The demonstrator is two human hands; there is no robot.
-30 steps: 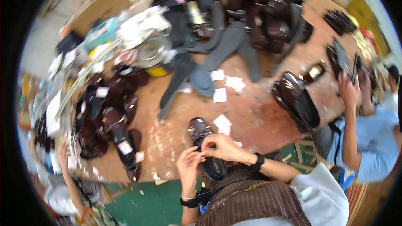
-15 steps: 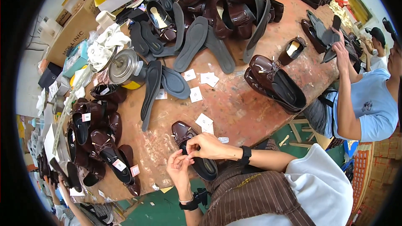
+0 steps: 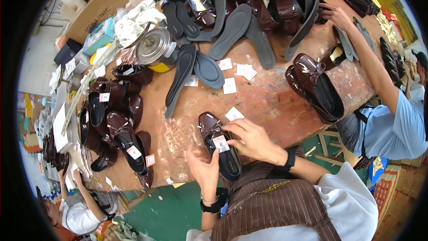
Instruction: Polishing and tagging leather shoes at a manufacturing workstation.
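Note:
A dark burgundy patent loafer (image 3: 209,125) with a bow lies at the table's near edge, toe pointing away from me. A white tag (image 3: 220,143) lies across its opening, above the black insole (image 3: 231,164). My left hand (image 3: 205,169) is on the shoe's left side, thumb up and apart from its slightly blurred fingers. From the right, my right hand (image 3: 254,140) reaches over the shoe with thumb and fingers spread, the thumb tip close to the tag's edge. Whether it touches the tag, I cannot tell. Another white tag (image 3: 234,114) lies just beyond.
Tagged burgundy shoes (image 3: 120,127) are heaped at left. Grey insoles (image 3: 180,80) and a metal-lidded jar (image 3: 156,47) stand behind. More shoes (image 3: 285,9) pile at the back; a pair (image 3: 316,87) sits right. A co-worker's arm (image 3: 374,58) reaches across at right.
My hands have parted from a fingertip pinch to either side of the shoe. The tag now shows over its opening. The view has shifted, and the co-worker's hand has moved to the back pile.

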